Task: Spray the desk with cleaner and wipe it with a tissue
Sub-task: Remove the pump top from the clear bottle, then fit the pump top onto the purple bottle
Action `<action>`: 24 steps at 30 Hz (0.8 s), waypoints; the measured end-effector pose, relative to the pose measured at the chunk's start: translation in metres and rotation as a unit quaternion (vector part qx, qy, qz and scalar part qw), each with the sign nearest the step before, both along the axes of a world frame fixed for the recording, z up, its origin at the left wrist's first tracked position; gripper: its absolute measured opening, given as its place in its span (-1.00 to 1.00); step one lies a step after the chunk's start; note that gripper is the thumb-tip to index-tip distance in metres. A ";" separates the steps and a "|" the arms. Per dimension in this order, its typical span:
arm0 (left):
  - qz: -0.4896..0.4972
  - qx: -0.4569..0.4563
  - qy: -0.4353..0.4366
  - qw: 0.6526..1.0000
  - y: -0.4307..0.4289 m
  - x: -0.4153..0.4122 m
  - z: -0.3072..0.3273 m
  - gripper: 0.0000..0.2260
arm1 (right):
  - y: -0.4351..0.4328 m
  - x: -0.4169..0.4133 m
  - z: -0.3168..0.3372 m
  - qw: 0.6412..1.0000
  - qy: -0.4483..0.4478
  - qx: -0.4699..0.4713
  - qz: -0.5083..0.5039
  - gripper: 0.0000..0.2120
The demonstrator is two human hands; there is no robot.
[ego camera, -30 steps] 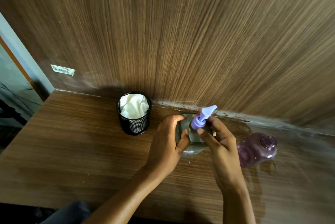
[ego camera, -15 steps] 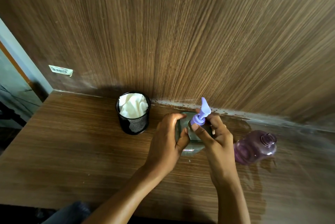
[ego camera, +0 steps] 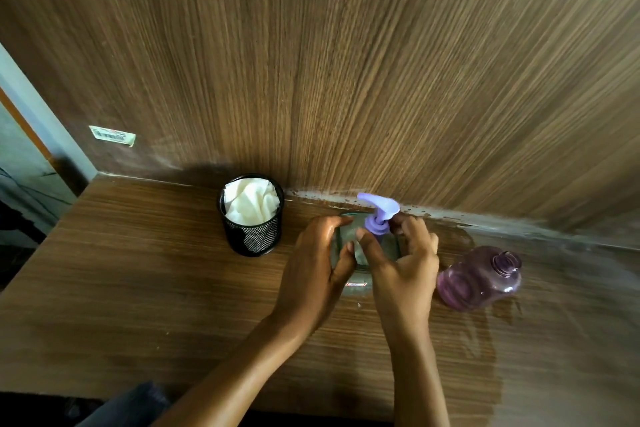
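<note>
Cleaner bottle (ego camera: pixel 363 246) stands upright near the back of the bench (ego camera: pixel 138 288), clear-bodied, steadied by the left hand (ego camera: pixel 318 267) wrapped round its side. The right hand (ego camera: pixel 401 260) closes on the purple pump (ego camera: pixel 377 213), its fingers at the collar — probably turning it. Tissue (ego camera: pixel 250 201) waits in the mesh cup (ego camera: pixel 254 236) just beside; 1 purple bottle (ego camera: pixel 479 277) lies tipped on wet wood.

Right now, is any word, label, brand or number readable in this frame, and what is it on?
Nothing can be read as text.
Barcode sticker on the wood wall panel: bars and small print, too blurred to read.
Small red-and-white label on the clear bottle held by the left hand and right hand: too small to read.
Purple bottle: no print visible.
</note>
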State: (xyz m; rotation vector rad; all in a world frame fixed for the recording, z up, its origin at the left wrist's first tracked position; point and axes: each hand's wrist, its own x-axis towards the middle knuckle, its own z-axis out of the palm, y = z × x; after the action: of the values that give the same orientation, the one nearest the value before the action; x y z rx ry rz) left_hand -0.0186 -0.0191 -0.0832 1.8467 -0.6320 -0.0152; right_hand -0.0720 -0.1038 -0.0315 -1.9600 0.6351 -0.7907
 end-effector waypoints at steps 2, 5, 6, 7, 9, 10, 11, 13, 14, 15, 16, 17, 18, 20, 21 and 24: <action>-0.008 0.000 -0.001 1.000 0.002 0.000 0.002 -0.68 | -0.001 -0.003 0.008 0.999 -0.032 0.036 0.015 -0.81; -0.013 -0.001 -0.003 1.000 0.004 -0.002 0.004 -0.72 | -0.003 -0.009 0.024 0.993 -0.088 0.075 0.034 -0.81; -0.014 0.002 -0.006 1.000 0.004 -0.002 0.004 -0.72 | -0.004 -0.011 0.031 0.989 -0.109 0.088 0.037 -0.82; -0.014 0.005 -0.011 1.000 0.004 -0.002 0.005 -0.72 | -0.005 -0.014 0.038 0.985 -0.134 0.103 0.037 -0.83; -0.013 0.013 -0.021 1.000 0.004 -0.002 0.004 -0.68 | -0.010 -0.021 0.053 0.975 -0.181 0.129 0.023 -0.79; -0.012 0.015 -0.026 0.999 0.004 -0.002 0.003 -0.65 | -0.013 -0.023 0.059 0.971 -0.201 0.132 0.010 -0.76; -0.010 0.013 -0.029 0.999 0.004 -0.002 0.002 -0.64 | -0.016 -0.026 0.065 0.967 -0.217 0.130 -0.006 -0.74; -0.012 0.005 -0.032 0.999 0.003 -0.005 0.002 -0.64 | -0.024 -0.036 0.078 0.961 -0.249 0.120 -0.032 -0.69; -0.011 0.002 -0.029 1.000 0.004 -0.006 0.000 -0.64 | -0.028 -0.041 0.083 0.958 -0.260 0.113 -0.040 -0.69; -0.007 0.000 -0.026 1.000 0.004 -0.008 0.000 -0.63 | -0.032 -0.047 0.088 0.956 -0.269 0.105 -0.051 -0.70; 0.000 0.001 -0.025 1.000 0.003 -0.010 0.001 -0.60 | -0.036 -0.052 0.092 0.954 -0.276 0.098 -0.063 -0.72; 0.013 0.007 -0.032 0.999 0.003 -0.013 0.003 -0.56 | -0.040 -0.059 0.096 0.952 -0.284 0.091 -0.076 -0.74; 0.036 0.019 -0.051 0.998 0.003 -0.016 0.007 -0.53 | -0.045 -0.065 0.098 0.949 -0.291 0.086 -0.087 -0.76; 0.095 0.045 -0.130 0.986 0.001 -0.027 0.022 -0.57 | -0.056 -0.077 0.100 0.942 -0.306 0.079 -0.115 -0.77; 0.106 0.044 -0.179 0.977 -0.001 -0.033 0.031 -0.59 | -0.061 -0.082 0.098 0.937 -0.314 0.075 -0.134 -0.78; 0.020 0.013 -0.284 0.959 -0.022 -0.062 0.050 -0.61 | -0.076 -0.095 0.093 0.921 -0.329 0.062 -0.197 -0.81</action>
State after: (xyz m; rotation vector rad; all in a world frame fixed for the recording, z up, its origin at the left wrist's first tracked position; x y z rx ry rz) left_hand -0.0807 -0.0412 -0.0332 1.8917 -0.9882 0.5536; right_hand -0.1668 -0.1800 0.0619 -1.3303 0.6439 -1.5287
